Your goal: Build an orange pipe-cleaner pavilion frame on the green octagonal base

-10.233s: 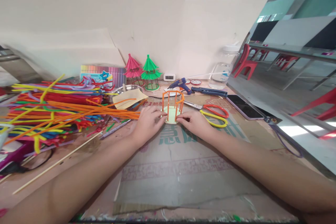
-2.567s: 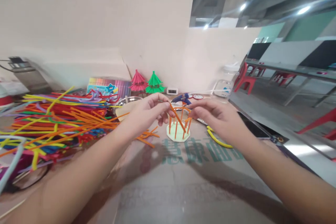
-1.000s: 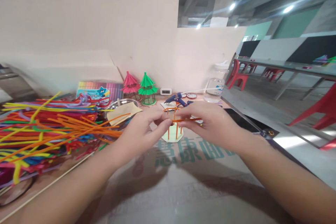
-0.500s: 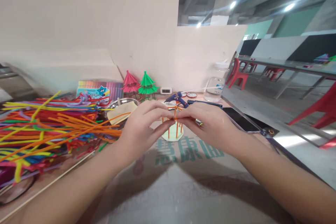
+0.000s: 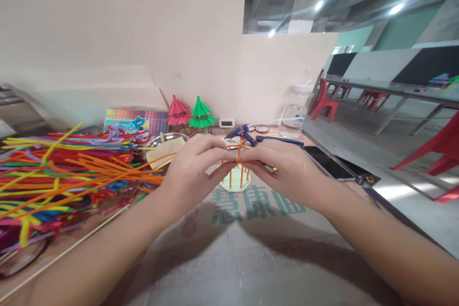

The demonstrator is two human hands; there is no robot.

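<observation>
A small frame of upright orange sticks on a pale green, many-sided base point(image 5: 235, 184) stands on the table at the centre. My left hand point(image 5: 197, 172) and my right hand point(image 5: 281, 167) meet over its near side, thumbs and forefingers pinched together. What the fingertips pinch is too small to make out, and the hands hide part of the frame's top. Just behind the frame lies a blue glue gun point(image 5: 241, 134).
Colourful pipe cleaners point(image 5: 71, 172) are heaped at the left, near a metal bowl point(image 5: 175, 137). Pink point(image 5: 178, 112) and green point(image 5: 200, 114) paper trees stand at the back. A clear bottle point(image 5: 296, 110) and a phone point(image 5: 328, 163) are at the right.
Both hands stay nearly in place, with fingertips still together over the orange frame. The view has shifted very slightly.
</observation>
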